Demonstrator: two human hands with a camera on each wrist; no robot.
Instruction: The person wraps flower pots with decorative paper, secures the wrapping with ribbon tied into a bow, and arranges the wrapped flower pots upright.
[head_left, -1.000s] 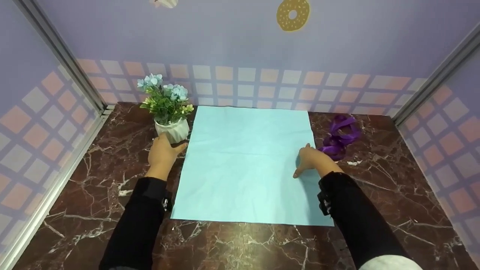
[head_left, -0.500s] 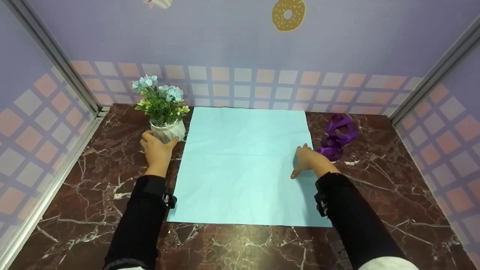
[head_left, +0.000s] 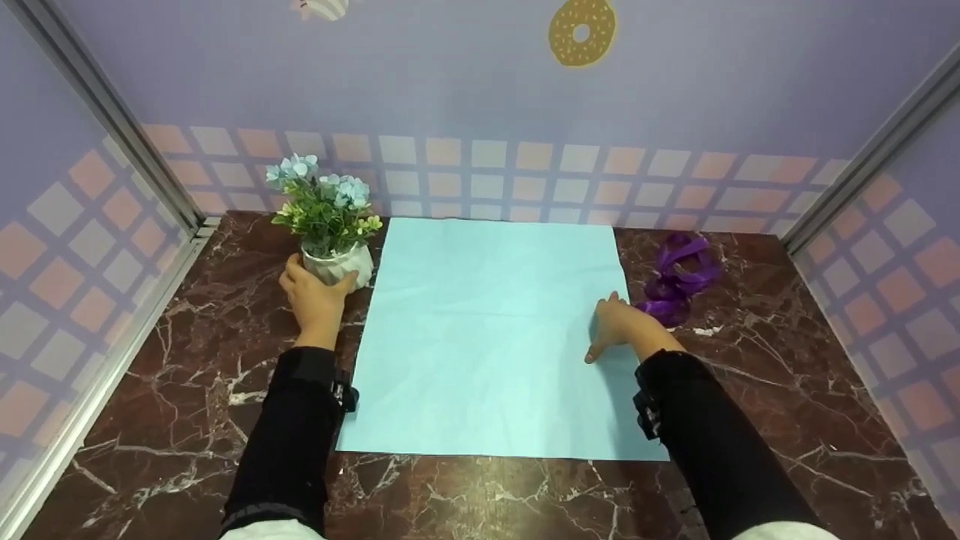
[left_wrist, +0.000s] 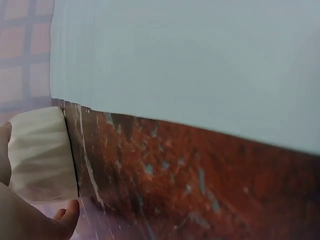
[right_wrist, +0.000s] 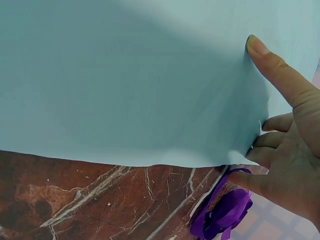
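Note:
A white ribbed pot [head_left: 349,266] with blue artificial flowers and green leaves [head_left: 324,202] stands upright at the back left. My left hand [head_left: 313,300] grips it low from the front, thumb on its right side and fingers round the left. The left wrist view shows the pot [left_wrist: 42,155] between the thumb and a finger. A light blue square sheet [head_left: 487,337] lies flat in the middle. On its right edge rests my right hand [head_left: 619,324], holding nothing. In the right wrist view its thumb and fingers [right_wrist: 280,75] are spread over the sheet.
A loose bundle of purple ribbon [head_left: 679,274] lies right of the sheet, just beyond the right hand. The brown marbled tabletop [head_left: 480,495] is bounded by a lilac checked back wall [head_left: 465,90] and side panels.
My left hand has shifted from in front of the pot to around it, its thumb coming onto the pot's side. The right hand stays on the sheet. The view shifts slightly.

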